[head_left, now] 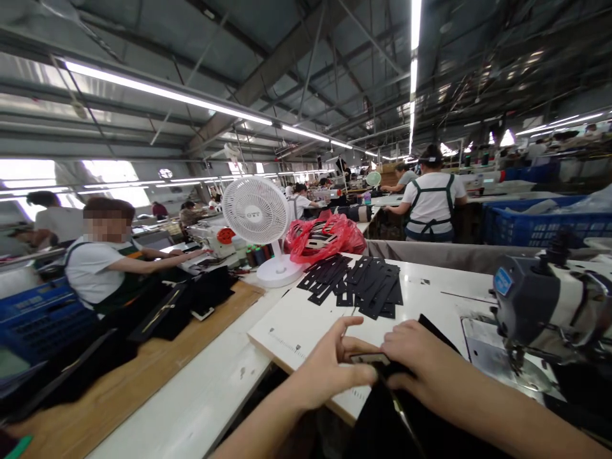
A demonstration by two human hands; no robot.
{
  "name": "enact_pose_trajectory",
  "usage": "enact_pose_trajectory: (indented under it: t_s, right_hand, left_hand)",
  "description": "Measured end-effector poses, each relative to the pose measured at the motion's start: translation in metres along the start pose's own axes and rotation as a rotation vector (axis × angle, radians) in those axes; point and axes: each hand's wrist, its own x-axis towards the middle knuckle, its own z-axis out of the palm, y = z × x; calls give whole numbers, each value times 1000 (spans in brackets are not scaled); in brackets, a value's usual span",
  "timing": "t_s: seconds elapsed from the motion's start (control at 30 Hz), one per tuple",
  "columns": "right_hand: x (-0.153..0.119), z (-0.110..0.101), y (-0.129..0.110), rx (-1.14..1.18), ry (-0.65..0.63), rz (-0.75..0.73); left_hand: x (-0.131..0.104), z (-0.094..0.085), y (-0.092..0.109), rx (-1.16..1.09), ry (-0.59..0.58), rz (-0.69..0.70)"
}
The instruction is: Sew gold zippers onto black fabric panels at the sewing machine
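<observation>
Over the front of the white sewing table, my left hand (329, 363) pinches the end of a black fabric panel (382, 424) between thumb and fingers, its index finger held up. A small frame-like piece with a pale opening (370, 359) shows at that end. My right hand (421, 350) is closed on the same panel from the other side. A shiny gold-coloured line, like a zipper, runs down the fabric. Beyond my hands lies a pile of flat black pieces with rectangular cutouts (375, 284).
To the right stands a sewing machine (545, 306). A white fan (258, 217) and a red plastic bag (325, 237) sit at the back left. A co-worker (108, 264) works at the left table; another person (433, 197) stands ahead. A blue crate (521, 223) is behind the machine.
</observation>
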Motion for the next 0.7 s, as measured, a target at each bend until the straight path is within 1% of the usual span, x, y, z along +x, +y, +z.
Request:
enact_pose_trajectory:
  t_s: [0.03,0.07,0.1,0.13,0.17,0.2,0.23,0.27,0.3,0.33,0.37,0.4,0.43,0.47,0.5,0.53,0.57,0.63,0.7]
  right_hand:
    - [4,1,-5,-25,0,-52]
    - [6,1,-9,-53,38,-88]
    - [6,1,-11,-86,118,-113]
    - [2,0,-12,-128,239,-119]
    - [-5,-1,-10,-172,391,-102]
    - [-15,-1,-5,-207,551,-51]
    - [-28,-1,1,-224,693,35]
    - [-43,2,9,-210,802,168]
    - [-59,5,17,-162,851,351]
    - [-73,10,25,-79,836,532]
    - [-85,17,31,58,748,651]
    - [-94,23,35,226,652,719]
    - [-99,30,37,394,559,727]
    - [-101,35,37,528,493,709]
    - [-100,39,35,598,467,688]
    - [-97,41,32,602,469,674]
    - [-92,41,29,552,491,674]
    - [-82,38,21,337,557,682]
    - [-74,36,15,64,637,635]
  left_hand:
    - [3,-1,7,177,-19,-8]
    - [6,-1,12,313,-20,-13]
    - [8,0,15,398,-3,-19]
    - [10,0,16,438,27,-20]
    - [11,0,14,428,68,-14]
    - [11,-1,11,380,117,-6]
    - [9,-3,8,315,167,-4]
    - [7,-5,4,249,216,-10]
    - [4,-7,-1,186,266,-20]
    - [1,-9,-5,122,313,-34]
    - [-2,-9,-10,64,350,-48]
    - [-4,-8,-14,20,371,-60]
    - [-5,-5,-18,-20,382,-66]
    - [-6,-2,-23,-52,392,-69]
    - [-6,3,-28,-75,409,-71]
    - [-5,8,-33,-85,434,-71]
    - [-4,14,-38,-85,466,-68]
    - [-3,27,-50,-57,547,-33]
    - [-2,41,-61,-1,633,0]
